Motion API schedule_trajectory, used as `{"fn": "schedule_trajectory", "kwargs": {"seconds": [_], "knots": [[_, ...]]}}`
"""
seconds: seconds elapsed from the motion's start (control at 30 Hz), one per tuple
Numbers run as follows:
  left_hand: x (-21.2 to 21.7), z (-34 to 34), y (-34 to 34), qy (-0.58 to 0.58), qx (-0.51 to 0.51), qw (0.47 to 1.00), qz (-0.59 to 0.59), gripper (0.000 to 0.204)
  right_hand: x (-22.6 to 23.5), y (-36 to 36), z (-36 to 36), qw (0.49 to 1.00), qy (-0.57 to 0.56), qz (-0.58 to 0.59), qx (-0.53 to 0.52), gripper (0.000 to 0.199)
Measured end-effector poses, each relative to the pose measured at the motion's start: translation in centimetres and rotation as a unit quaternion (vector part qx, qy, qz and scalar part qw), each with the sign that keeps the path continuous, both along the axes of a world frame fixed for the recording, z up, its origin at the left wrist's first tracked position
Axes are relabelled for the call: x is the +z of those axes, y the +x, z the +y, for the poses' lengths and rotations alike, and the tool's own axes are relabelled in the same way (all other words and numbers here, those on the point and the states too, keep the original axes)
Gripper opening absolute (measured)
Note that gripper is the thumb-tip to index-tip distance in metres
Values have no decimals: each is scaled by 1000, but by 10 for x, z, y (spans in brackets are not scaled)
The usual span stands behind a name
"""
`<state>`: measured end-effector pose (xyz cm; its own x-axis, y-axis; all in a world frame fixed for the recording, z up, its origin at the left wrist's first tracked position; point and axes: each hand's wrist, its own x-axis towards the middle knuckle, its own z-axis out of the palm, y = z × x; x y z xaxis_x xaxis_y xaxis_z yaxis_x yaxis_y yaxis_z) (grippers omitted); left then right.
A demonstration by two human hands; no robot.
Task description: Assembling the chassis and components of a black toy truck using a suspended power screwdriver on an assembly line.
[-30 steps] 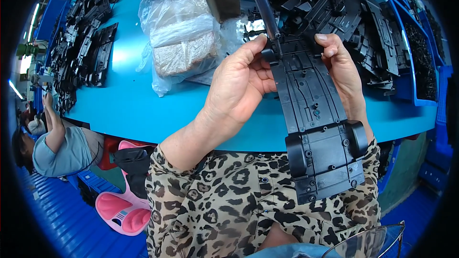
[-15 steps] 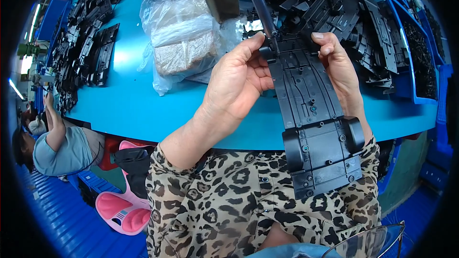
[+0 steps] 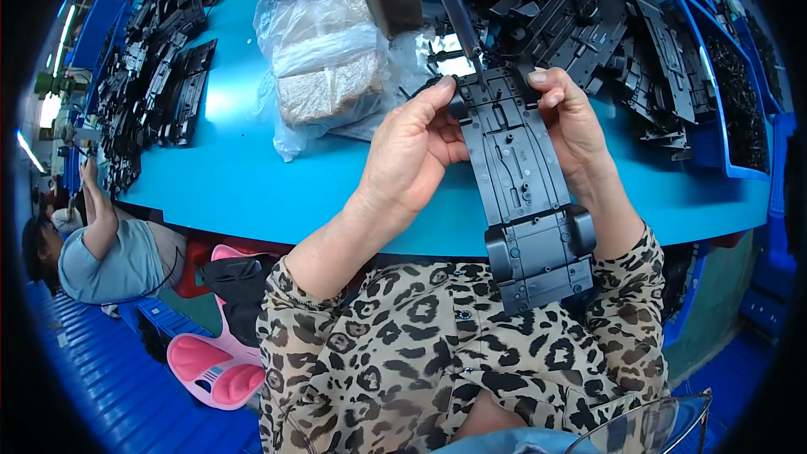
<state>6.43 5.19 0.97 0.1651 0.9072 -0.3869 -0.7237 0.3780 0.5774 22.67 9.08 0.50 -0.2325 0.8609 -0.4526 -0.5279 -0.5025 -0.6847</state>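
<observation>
At far left, a co-worker in a pale blue top [image 3: 118,261] sits with a forearm raised, beside a long heap of black moulded plastic parts [image 3: 151,76] on a bright turquoise tabletop [image 3: 244,197]. A block wrapped in clear, crinkled plastic [image 3: 328,59] lies to the right of that heap.

The person's left hand [image 3: 412,147] grips the upper left edge of a long black plastic chassis plate [image 3: 517,172], thumb by the corner, fingers curled behind. The plate hangs between the two hands over the table's near edge, its far end between the thumbs, its near end toward the leopard-print shirt [image 3: 378,336]. Rounded, arch-like humps flank both ends; raised ribs, small round bosses and a narrow slot mark the face. The tip of a slim dark metal rod [image 3: 454,4] meets the far end; whether it touches is unclear.

The right hand [image 3: 576,122] grasps the upper right edge, thumb at the corner, forefinger bent, other fingers partly hidden. Beyond it, more black plastic parts [image 3: 601,34] pile up beside a blue plastic bin [image 3: 746,175].
</observation>
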Motion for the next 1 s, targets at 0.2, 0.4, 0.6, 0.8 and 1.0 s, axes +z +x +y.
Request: {"fn": "schedule_trajectory", "kwargs": {"seconds": [0.2, 0.4, 0.6, 0.8, 1.0], "knots": [[1, -9, -6, 37, -32, 998, 46, 24, -5, 3, -3, 995, 68, 11, 75, 8], [-2, -14, -9, 49, -29, 996, 76, 22, -2, 0, -6, 994, 65, 2, 83, 11], [-4, -29, -19, 22, 24, 996, 86, 19, -6, -10, -14, 990, 84, -20, 111, 13], [3, -56, -57, -6, 130, 989, 64, 19, -10, -12, -21, 978, 67, -29, 197, 38], [4, -57, -143, 58, 339, 938, 43, 20, -13, -16, -23, 982, 55, -55, 171, 36]]}}
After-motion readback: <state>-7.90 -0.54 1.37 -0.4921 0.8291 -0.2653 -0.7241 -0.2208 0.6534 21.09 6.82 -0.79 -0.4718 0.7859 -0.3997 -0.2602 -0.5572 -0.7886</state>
